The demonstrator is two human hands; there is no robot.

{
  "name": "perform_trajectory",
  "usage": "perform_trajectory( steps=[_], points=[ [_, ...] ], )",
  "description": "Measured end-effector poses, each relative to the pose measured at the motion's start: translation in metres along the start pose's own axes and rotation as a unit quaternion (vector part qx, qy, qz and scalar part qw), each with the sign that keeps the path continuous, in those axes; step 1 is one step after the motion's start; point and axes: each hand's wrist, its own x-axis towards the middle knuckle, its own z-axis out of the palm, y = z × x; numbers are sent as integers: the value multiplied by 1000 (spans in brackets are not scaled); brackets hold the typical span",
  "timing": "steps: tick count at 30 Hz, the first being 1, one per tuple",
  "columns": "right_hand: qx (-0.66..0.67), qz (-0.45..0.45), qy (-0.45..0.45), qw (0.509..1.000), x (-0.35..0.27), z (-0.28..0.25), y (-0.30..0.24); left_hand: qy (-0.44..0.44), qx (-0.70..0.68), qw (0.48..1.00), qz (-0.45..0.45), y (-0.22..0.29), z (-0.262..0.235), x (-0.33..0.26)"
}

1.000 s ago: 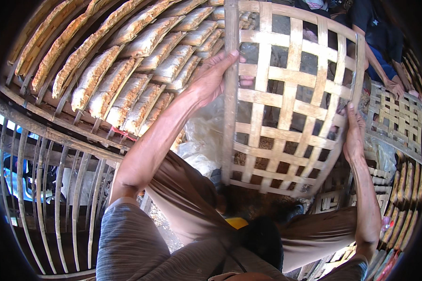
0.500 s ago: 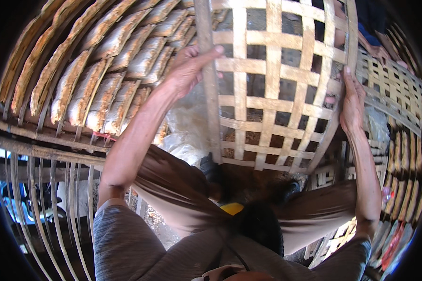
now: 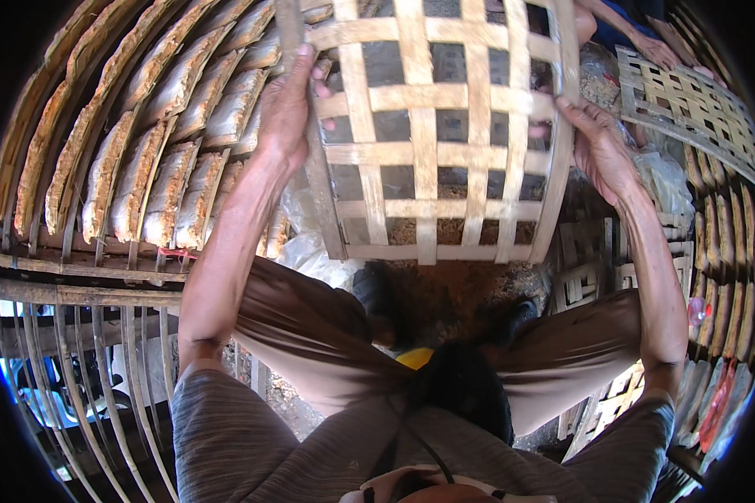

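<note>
I hold a flat woven bamboo lattice tray [image 3: 432,142] upright in front of me, over my knees. My left hand [image 3: 287,105] grips its left edge strip. On the right edge strip, my right hand [image 3: 597,147] is closed with fingers hooked around the rim. The tray is made of pale crossed slats with square gaps; dark ground shows through them.
A rack of long pale dried slabs [image 3: 155,159] fills the upper left on bamboo rails [image 3: 84,277]. More lattice trays [image 3: 688,101] lie stacked at the right. Another person's hand [image 3: 658,50] works at the top right. Clear plastic bags [image 3: 315,251] sit below the tray.
The lattice tray has swung left and closer to me, now filling the top centre. Both hands moved with it and keep their hold on its edges.
</note>
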Motion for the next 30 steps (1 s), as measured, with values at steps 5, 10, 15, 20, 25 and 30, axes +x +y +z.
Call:
perform_trajectory(
  steps=[5,10,15,20,25,30],
  points=[
    [-59,46,-70,995,-5,6,-11,55,-13,998,-32,5,-17,8],
    [-145,5,-48,988,-5,4,-8,54,-19,998,-35,0,-21,14],
    [-154,-20,121,981,-7,26,-6,13,-18,1000,-8,12,-8,1],
    [-169,-36,216,961,-3,11,-2,-232,-73,970,-23,29,-28,5],
    [-173,-97,222,955,8,-6,8,-328,95,939,-28,38,-44,-2],
    [-224,-100,233,941,13,-20,4,-244,195,950,-25,21,-36,6]
  ],
)
